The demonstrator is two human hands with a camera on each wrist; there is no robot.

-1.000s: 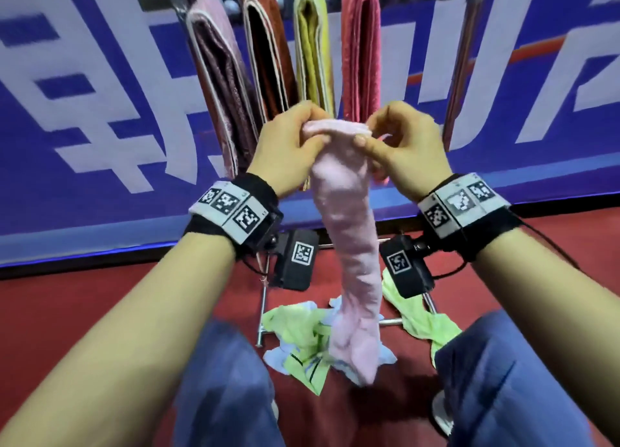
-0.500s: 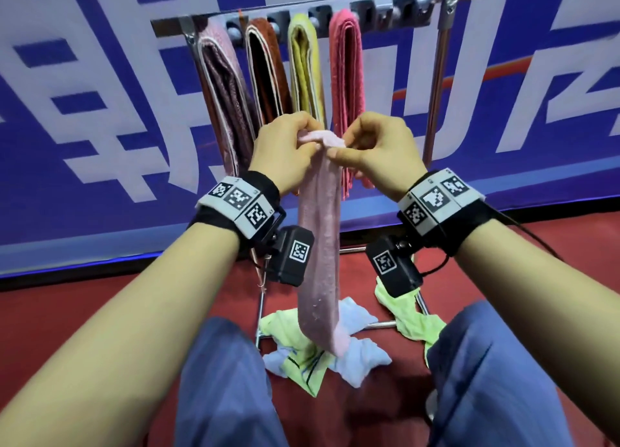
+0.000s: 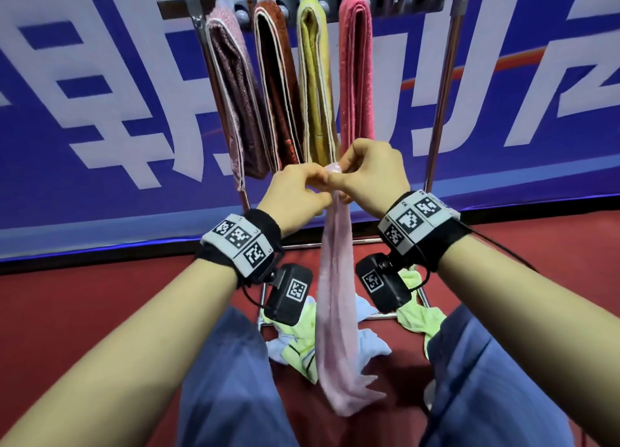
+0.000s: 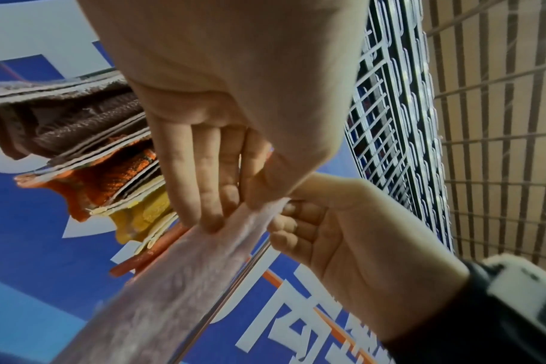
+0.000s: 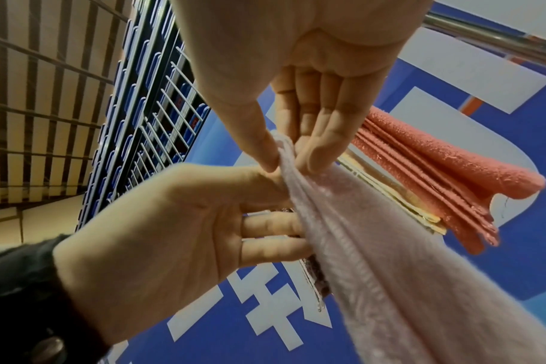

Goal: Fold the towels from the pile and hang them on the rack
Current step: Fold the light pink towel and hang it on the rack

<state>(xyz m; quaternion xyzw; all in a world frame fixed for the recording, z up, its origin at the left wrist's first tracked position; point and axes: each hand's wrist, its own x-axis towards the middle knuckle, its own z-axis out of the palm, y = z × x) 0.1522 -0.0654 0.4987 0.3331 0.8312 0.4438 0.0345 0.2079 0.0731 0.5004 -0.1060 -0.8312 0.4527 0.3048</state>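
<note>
Hands meet at the top end of the pale pink towel (image 3: 335, 285): left hand (image 3: 295, 196) and right hand (image 3: 372, 171) each have a pinching grip there, probably to let it hang straight above the pile (image 3: 295, 349) on the floor, below the rack (image 3: 446, 87), for a tidy fold.

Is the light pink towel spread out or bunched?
Bunched: the light pink towel hangs as a narrow strip, pinched at its top by left hand and right hand.

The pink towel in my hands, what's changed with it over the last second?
Both hands, left hand and right hand, have drawn together, so the top edge of the light pink towel is bunched narrow between them and it hangs as a slimmer strip. Both still pinch it. The four folded towels on the rack and the pile below are unchanged.
</note>
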